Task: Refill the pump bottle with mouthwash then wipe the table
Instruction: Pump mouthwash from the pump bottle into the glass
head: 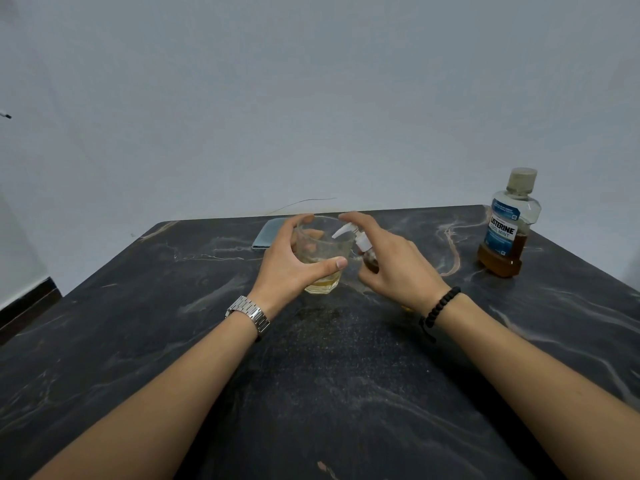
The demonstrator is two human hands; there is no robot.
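Dark marbled stone tabletop (138,341), bearing all items. At its far right stands the clear plastic mouthwash bottle (507,226) (capped, amber liquid low). The left hand (294,261) grips a clear faceted drinking glass (323,254) at centre; just beside it, the right hand (394,261) curls around the small white-topped pump bottle (365,249), forefinger on the pump head. A folded pale-blue cloth (268,233) lies behind.
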